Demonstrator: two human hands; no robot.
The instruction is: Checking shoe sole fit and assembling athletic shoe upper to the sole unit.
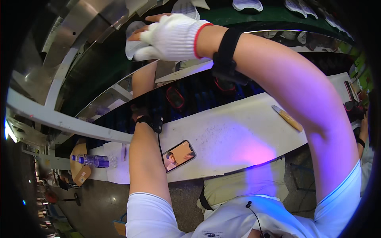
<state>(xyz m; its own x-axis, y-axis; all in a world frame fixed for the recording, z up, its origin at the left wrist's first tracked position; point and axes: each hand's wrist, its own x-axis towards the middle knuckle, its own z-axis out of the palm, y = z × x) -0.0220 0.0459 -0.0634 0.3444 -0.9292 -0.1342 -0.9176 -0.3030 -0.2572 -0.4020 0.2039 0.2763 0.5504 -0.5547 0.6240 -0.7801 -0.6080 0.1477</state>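
Note:
My right hand (168,37), in a white knit glove with bare fingertips and a red cuff edge, reaches across to the far left over a green conveyor belt (216,16). Its fingers are spread, and one lies across a pale shoe sole (131,44). Whether the fingers press on the sole cannot be told. Below it, my left hand (139,111) is in deep shadow at the dark lower shelf, past a black wrist strap. Its fingers are hidden. Nearest to that forearm, a phone (179,155) with a lit screen lies on the white bench (214,135).
More pale soles (248,4) lie along the belt. Two red-rimmed dark objects (175,98) sit on the lower shelf. A wooden-handled knife (287,119) lies on the bench at right, a plastic bottle (93,160) at left. A white metal bar (71,121) crosses the left side.

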